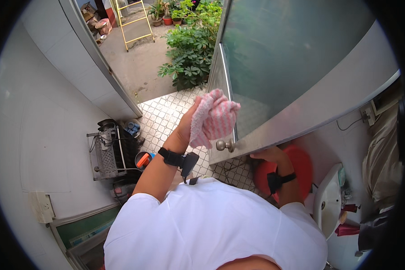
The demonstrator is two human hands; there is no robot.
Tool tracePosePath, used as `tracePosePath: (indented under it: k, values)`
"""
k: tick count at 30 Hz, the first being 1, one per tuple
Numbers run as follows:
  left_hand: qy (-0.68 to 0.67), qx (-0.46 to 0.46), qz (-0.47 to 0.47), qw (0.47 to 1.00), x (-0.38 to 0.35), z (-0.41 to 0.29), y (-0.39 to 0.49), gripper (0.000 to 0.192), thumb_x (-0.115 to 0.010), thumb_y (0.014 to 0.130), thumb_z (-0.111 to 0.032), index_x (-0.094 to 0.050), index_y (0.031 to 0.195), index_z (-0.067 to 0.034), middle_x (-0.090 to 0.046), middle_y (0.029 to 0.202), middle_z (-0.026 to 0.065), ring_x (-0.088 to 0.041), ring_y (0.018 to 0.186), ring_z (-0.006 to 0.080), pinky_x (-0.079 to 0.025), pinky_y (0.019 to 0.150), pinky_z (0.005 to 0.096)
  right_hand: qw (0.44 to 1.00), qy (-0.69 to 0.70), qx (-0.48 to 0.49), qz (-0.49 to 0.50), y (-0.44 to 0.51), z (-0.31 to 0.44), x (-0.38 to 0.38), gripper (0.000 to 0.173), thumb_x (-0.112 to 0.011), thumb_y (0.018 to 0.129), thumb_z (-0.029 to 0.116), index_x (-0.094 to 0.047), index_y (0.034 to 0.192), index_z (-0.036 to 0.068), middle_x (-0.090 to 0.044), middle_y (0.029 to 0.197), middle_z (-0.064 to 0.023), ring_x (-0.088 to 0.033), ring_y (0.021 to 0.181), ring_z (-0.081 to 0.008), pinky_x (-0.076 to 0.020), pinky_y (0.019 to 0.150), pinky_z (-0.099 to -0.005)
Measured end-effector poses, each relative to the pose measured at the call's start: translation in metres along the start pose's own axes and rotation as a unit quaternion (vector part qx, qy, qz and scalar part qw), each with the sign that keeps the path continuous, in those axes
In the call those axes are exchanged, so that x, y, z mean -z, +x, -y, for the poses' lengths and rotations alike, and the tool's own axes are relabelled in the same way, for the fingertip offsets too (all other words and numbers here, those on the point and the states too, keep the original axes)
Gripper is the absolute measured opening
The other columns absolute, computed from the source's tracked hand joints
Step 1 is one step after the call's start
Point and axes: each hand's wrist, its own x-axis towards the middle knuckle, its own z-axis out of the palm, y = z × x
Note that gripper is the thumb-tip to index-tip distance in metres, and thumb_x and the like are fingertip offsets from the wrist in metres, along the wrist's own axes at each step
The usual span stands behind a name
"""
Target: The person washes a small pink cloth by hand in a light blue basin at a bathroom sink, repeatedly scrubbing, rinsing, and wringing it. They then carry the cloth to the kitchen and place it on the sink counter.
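Note:
A pink-and-white striped cloth (219, 116) is bunched in my left hand (188, 123), which is raised in front of the open door. The cloth hides most of that hand's fingers. Just below the cloth, a round metal doorknob (221, 145) sticks out from the door (283, 126), which has a metal frame and a frosted glass pane (290, 50). My right hand (273, 155) is at the door's free edge, on the side away from this knob. Its fingers are partly hidden by the door, so their grip cannot be made out. Each wrist wears a black strap with a device.
Behind my right arm is a red plastic basin (298, 168), with a white washbasin (327, 202) farther right. A metal rack (108, 153) stands by the left wall near a container with an orange item (142, 160). Outside the doorway are leafy plants (192, 57) and a yellow ladder (135, 23).

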Motion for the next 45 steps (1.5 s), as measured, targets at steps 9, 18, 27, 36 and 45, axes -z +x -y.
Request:
tracePosePath:
  k: [9,18,27,36,45]
  values:
    - [-0.053,-0.04,0.009,0.998,0.074,-0.053,0.048,0.057,-0.025,0.102,-0.044,-0.039,0.138,-0.002,-0.047,0.133,0.0119,-0.045,0.124,0.0262,-0.031,0.109,0.0378,0.982,0.083,-0.049,0.162,0.004,0.097,-0.058,0.038,-0.053,0.096,0.028,-0.061,0.117,-0.002,-0.068,0.099,-0.0082,-0.063,0.089,-0.0142,-0.0493,0.078,-0.0277]
    - [0.231,0.026,-0.222,0.947,0.12,-0.148,0.088,0.056,-0.028,0.098,-0.056,-0.053,0.112,-0.008,-0.063,0.096,0.0052,-0.061,0.084,0.0145,-0.051,0.07,0.0287,0.939,0.207,0.227,-0.153,0.24,0.196,-0.108,0.083,-0.076,0.079,0.028,-0.03,0.146,0.011,-0.026,0.149,-0.0109,-0.03,0.134,-0.0232,-0.0403,0.1,-0.0349]
    - [0.136,0.134,-0.017,0.981,0.155,-0.235,0.11,0.094,-0.023,0.085,-0.077,-0.024,0.146,-0.006,-0.036,0.143,0.011,-0.039,0.129,0.022,-0.03,0.108,0.0388,0.861,0.481,0.129,-0.103,0.375,0.206,-0.089,0.034,-0.044,0.101,0.024,-0.048,0.129,0.006,-0.062,0.108,-0.0078,-0.061,0.096,-0.0157,-0.0498,0.085,-0.0308]
    - [0.738,-0.282,-0.188,0.583,0.233,-0.286,0.162,0.048,-0.055,0.091,-0.038,-0.054,0.127,-0.007,-0.052,0.13,0.0132,-0.043,0.124,0.0343,-0.027,0.105,0.0509,0.664,0.735,0.052,0.125,0.493,0.249,-0.082,0.062,-0.032,0.098,0.053,-0.04,0.138,0.007,-0.049,0.134,-0.0143,-0.047,0.123,-0.0308,-0.0411,0.101,-0.0465]
    - [0.609,-0.136,-0.357,0.695,0.338,-0.337,0.272,0.054,-0.041,0.096,-0.045,-0.058,0.066,-0.003,-0.061,0.067,0.005,-0.059,0.072,0.0205,-0.044,0.071,0.0382,0.722,0.639,-0.058,0.26,0.619,0.287,-0.051,0.097,-0.023,0.083,0.079,-0.032,0.14,0.001,-0.042,0.138,-0.0111,-0.044,0.125,-0.0233,-0.0369,0.105,-0.0385]
